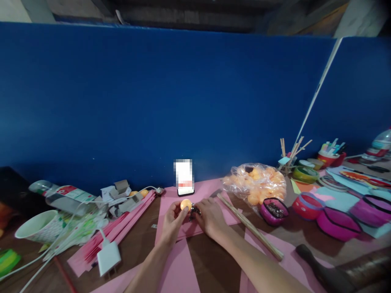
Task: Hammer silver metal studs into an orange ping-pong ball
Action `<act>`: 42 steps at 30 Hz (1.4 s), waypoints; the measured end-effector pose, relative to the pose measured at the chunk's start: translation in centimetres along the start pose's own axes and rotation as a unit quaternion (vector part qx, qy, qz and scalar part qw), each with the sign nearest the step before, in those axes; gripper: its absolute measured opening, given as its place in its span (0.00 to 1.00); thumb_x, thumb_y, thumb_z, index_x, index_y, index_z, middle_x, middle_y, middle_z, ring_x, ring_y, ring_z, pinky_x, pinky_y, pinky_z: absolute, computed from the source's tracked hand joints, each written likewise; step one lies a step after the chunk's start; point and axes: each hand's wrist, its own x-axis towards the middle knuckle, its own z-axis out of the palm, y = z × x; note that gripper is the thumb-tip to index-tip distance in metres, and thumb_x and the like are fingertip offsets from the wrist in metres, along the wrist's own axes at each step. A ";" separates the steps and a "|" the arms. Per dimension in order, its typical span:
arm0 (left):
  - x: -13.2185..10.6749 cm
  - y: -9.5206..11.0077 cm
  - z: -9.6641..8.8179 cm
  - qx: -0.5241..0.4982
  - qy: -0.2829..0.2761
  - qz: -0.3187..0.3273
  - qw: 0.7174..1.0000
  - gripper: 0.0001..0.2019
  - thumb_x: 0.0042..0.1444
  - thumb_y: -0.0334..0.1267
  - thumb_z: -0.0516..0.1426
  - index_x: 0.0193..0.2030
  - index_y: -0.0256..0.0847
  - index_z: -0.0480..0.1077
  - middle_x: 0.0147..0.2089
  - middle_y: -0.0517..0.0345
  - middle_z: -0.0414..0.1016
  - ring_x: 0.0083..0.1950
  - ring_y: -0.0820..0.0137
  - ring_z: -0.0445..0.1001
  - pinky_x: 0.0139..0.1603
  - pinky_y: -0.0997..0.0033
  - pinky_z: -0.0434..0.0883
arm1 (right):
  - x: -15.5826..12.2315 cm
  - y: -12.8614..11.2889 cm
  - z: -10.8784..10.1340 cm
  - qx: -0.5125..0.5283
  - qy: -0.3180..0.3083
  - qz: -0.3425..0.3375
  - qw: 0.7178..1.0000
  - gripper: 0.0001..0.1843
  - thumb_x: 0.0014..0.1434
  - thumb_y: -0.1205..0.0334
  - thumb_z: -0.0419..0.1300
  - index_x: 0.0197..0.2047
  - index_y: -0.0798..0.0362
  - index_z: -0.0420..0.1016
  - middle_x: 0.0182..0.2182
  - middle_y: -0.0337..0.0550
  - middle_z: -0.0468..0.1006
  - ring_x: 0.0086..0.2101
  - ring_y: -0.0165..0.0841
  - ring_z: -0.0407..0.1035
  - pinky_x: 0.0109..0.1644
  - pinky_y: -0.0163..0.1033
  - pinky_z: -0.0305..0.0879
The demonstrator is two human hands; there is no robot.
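My left hand (173,219) pinches an orange ball (185,205), which looks like a ping-pong ball, between thumb and fingers. Close on its right, my right hand (210,217) is closed, with a small dark, shiny thing (195,209) at its fingertips, right beside the ball. What this dark thing is, and whether it touches the ball, I cannot make out. Both hands are over pink paper (166,205) on the brown table. Just beyond them a phone (185,179) with a bright screen stands upright.
Right of my hands are a clear bag of orange balls (259,183), a wooden stick (253,228) and a purple bowl (275,211) of small dark bits. Leftward lie a white charger (108,256), cables, a bottle (70,197) and a paper cup (39,228). A blue partition (183,93) rises behind.
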 end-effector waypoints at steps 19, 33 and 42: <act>0.0 -0.2 -0.1 -0.007 -0.014 0.013 1.000 0.17 0.47 0.43 0.57 0.42 0.37 0.65 0.39 0.52 0.71 0.37 0.69 0.72 0.39 0.69 0.70 | 0.3 -0.6 0.1 0.031 -0.002 -0.037 0.999 0.05 0.54 0.63 0.55 0.33 0.52 0.71 0.32 0.43 0.73 0.37 0.36 0.62 0.41 0.38 0.54; 0.0 0.0 0.0 -0.004 -0.008 0.007 1.000 0.18 0.46 0.43 0.58 0.43 0.36 0.65 0.38 0.52 0.71 0.38 0.68 0.71 0.41 0.67 0.70 | 0.6 0.1 0.6 -0.023 -0.020 0.013 0.999 0.07 0.56 0.67 0.53 0.28 0.54 0.70 0.27 0.43 0.73 0.33 0.35 0.61 0.36 0.37 0.52; 0.1 -0.3 -0.2 -0.002 -0.009 0.016 1.000 0.17 0.47 0.44 0.57 0.42 0.36 0.66 0.39 0.52 0.71 0.38 0.69 0.72 0.40 0.68 0.70 | 0.2 -0.5 0.5 0.029 -0.022 -0.031 0.999 0.05 0.54 0.64 0.56 0.36 0.53 0.69 0.34 0.43 0.72 0.38 0.35 0.60 0.42 0.38 0.53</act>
